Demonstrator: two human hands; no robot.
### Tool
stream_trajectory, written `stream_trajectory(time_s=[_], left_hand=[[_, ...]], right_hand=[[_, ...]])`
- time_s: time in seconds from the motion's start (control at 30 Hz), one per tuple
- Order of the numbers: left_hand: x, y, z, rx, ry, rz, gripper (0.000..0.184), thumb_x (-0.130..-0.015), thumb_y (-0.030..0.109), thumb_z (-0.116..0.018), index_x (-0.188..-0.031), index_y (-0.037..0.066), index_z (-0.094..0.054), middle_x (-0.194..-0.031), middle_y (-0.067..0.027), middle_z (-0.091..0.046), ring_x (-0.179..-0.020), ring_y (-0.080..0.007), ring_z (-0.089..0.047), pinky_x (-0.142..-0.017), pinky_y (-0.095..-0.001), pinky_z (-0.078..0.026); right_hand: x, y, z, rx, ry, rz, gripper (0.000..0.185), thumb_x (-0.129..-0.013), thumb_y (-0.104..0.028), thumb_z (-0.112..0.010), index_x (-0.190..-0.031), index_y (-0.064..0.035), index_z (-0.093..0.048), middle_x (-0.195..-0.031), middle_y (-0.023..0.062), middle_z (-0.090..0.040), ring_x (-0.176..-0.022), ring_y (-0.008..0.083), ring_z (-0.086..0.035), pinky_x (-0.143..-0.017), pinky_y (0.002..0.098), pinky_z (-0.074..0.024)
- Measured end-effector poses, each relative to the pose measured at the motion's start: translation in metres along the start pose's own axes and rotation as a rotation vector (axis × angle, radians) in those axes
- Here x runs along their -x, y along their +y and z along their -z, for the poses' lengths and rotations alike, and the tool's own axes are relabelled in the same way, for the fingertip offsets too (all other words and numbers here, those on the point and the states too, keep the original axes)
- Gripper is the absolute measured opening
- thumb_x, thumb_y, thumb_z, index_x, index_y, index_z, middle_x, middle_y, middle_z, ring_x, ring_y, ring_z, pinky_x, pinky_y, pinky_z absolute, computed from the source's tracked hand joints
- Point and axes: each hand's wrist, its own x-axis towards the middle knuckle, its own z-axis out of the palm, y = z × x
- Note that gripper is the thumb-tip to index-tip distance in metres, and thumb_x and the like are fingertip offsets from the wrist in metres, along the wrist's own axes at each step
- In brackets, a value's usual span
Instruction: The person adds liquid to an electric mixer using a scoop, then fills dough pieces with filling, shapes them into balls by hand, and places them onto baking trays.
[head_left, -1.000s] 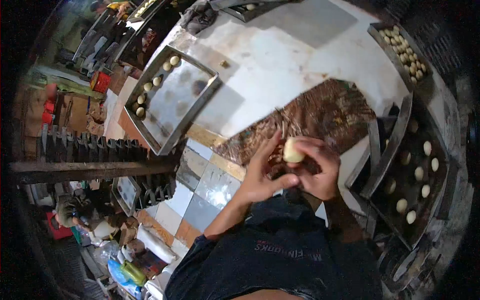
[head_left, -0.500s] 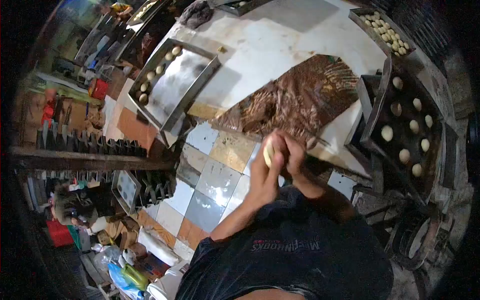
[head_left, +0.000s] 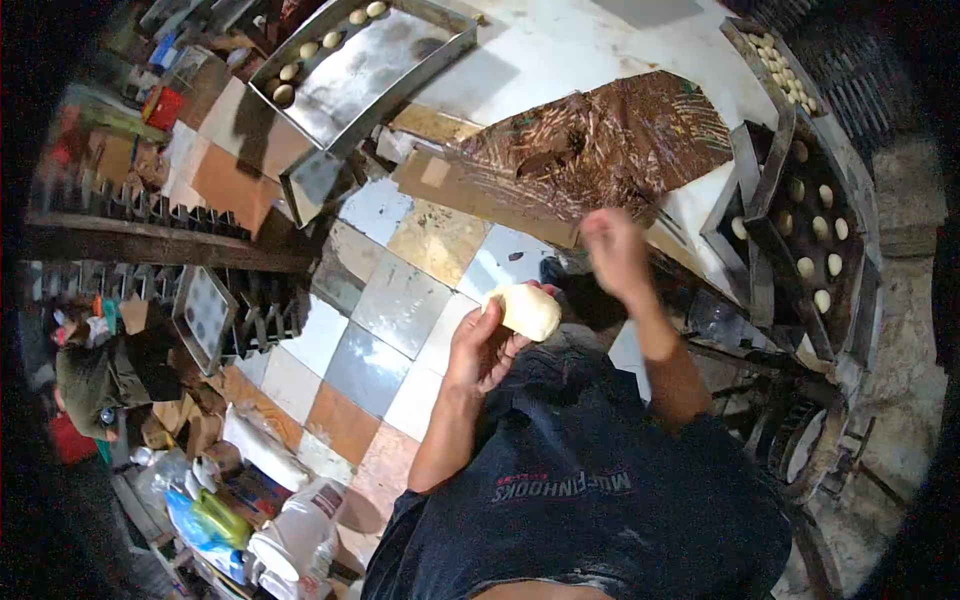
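My left hand (head_left: 478,345) is closed around a flattened piece of pale dough (head_left: 529,311), held in front of my shirt above the tiled floor. The dough bulges out past my thumb and fingertips. Farther forward, my right hand (head_left: 615,250) is at the near edge of a spread of dark brown paste (head_left: 600,145) on the white table (head_left: 570,45). Motion smears its fingers, so I cannot tell whether they hold anything. A metal tray (head_left: 370,65) at the left has several dough balls (head_left: 310,50) along one side.
To the right, a dark tray (head_left: 775,225) holds several spaced dough balls, and another tray (head_left: 735,30) of them lies beyond. At the left are a rack (head_left: 150,235), a bent-over person (head_left: 120,370), a white bucket (head_left: 300,535) and plastic bags (head_left: 205,520). Tiled floor (head_left: 370,365) lies below my hands.
My hands were together around the dough; now they are apart. The left keeps the dough, lower, while the right has moved forward to the brown paste. The view has shifted.
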Motion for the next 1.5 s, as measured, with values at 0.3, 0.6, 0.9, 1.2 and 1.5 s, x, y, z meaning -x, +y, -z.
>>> stream_trajectory(time_s=[0.3, 0.6, 0.9, 1.2, 1.5], left_hand=[[-0.048, 0.035, 0.0, -0.192, -0.04, -0.28, 0.052, -0.094, 0.032, -0.049, -0.123, -0.01, -0.049, -0.136, -0.0195, -0.045, -0.119, -0.0293, -0.05, -0.102, -0.0424, -0.037], [-0.101, 0.058, -0.009, -0.265, 0.116, -0.381, 0.06, -0.092, 0.03, -0.05, -0.137, -0.006, -0.033, -0.131, -0.0215, -0.048, -0.12, -0.029, -0.048, -0.103, -0.0405, -0.036], [-0.15, 0.047, -0.03, -0.309, 0.201, -0.36, 0.058, -0.092, 0.026, -0.049, -0.138, -0.005, -0.031, -0.131, -0.0227, -0.048, -0.12, -0.0294, -0.048, -0.105, -0.0411, -0.035], [-0.185, 0.018, -0.037, -0.235, 0.472, -0.33, 0.036, -0.092, 0.02, -0.053, -0.115, -0.006, -0.053, -0.109, -0.0166, -0.061, -0.1, -0.0259, -0.061, -0.089, -0.0366, -0.051], [-0.206, 0.002, -0.059, -0.134, 0.401, 0.017, 0.039, -0.093, 0.028, -0.051, -0.121, 0.001, -0.052, -0.118, -0.0116, -0.058, -0.108, -0.0244, -0.055, -0.096, -0.0351, -0.043]], right_hand=[[-0.03, 0.107, 0.054, 0.498, -0.138, -0.215, 0.027, -0.08, 0.002, -0.052, -0.107, 0.0014, -0.048, -0.089, 0.0251, -0.056, -0.091, 0.0454, -0.055, -0.074, 0.0504, -0.044], [-0.062, 0.099, 0.023, 0.493, -0.192, 0.235, 0.051, -0.08, -0.002, -0.051, -0.13, -0.0095, -0.05, -0.096, 0.0141, -0.052, -0.08, 0.0322, -0.058, -0.065, 0.0408, -0.0491], [-0.067, 0.102, 0.035, 0.054, -0.356, 0.032, 0.029, -0.085, -0.005, -0.05, -0.114, -0.0027, -0.058, -0.091, 0.0172, -0.06, -0.079, 0.0374, -0.061, -0.067, 0.0429, -0.0481], [-0.083, 0.094, 0.06, -0.806, -0.624, -0.498, 0.022, -0.092, -0.012, -0.053, -0.099, 0.0053, -0.065, -0.059, -0.0005, -0.046, -0.044, 0.0071, -0.038, -0.042, 0.0248, -0.0317], [-0.047, 0.109, 0.049, 0.156, 0.02, 0.276, 0.045, -0.081, 0.001, -0.055, -0.124, -0.0103, -0.059, -0.081, 0.0115, -0.054, -0.066, 0.0259, -0.054, -0.058, 0.0367, -0.0442]])
